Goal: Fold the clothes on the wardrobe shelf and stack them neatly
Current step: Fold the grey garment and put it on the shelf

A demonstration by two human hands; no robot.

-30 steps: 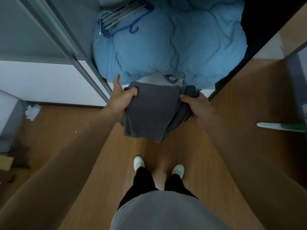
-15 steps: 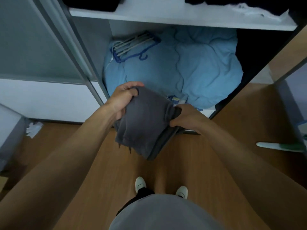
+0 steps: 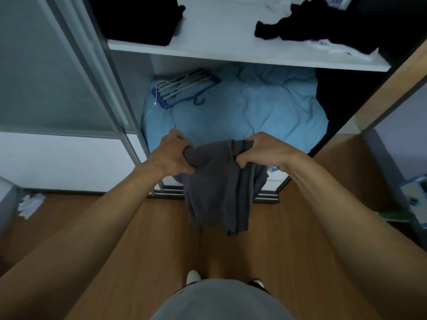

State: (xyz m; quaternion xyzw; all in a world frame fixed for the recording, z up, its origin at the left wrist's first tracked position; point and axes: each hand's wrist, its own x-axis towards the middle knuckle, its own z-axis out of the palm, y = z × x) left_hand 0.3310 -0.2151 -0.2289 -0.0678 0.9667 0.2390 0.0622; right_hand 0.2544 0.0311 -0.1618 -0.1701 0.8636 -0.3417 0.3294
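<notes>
Head view: the left hand (image 3: 172, 155) and the right hand (image 3: 258, 151) were both clenched on the top edge of a grey garment (image 3: 217, 188). Their fingers were curled into bunched cloth, so the fingertips were mostly buried in the fabric. The garment hung from the two fists toward 6 o'clock, in the air in front of the wardrobe and not touching the shelf. Its folds overlapped, so what kind of garment it was could not be told.

Behind the hands, at 12 o'clock, a blue quilt (image 3: 254, 107) filled the lower compartment, its near edge hidden by the hands and the cloth. Plastic hangers (image 3: 184, 88) lay on the quilt at 11 o'clock.

Higher up, the white shelf (image 3: 231, 54) carried a dark folded stack (image 3: 138, 19) at 11 o'clock. At 1 o'clock it carried a loose black heap (image 3: 323, 24) lying over white cloth (image 3: 330, 48). Both piles were cut off by the top edge and were too dark to tell apart piece by piece.

A sliding door (image 3: 46, 77) stood at 9 to 10 o'clock, and crumpled paper (image 3: 30, 204) lay on the wooden floor (image 3: 138, 250) at 8 o'clock. At 6 o'clock the person's grey top (image 3: 221, 301) hid most of two shoes (image 3: 193, 277). At 3 o'clock some small things at the frame edge were too cropped to name.
</notes>
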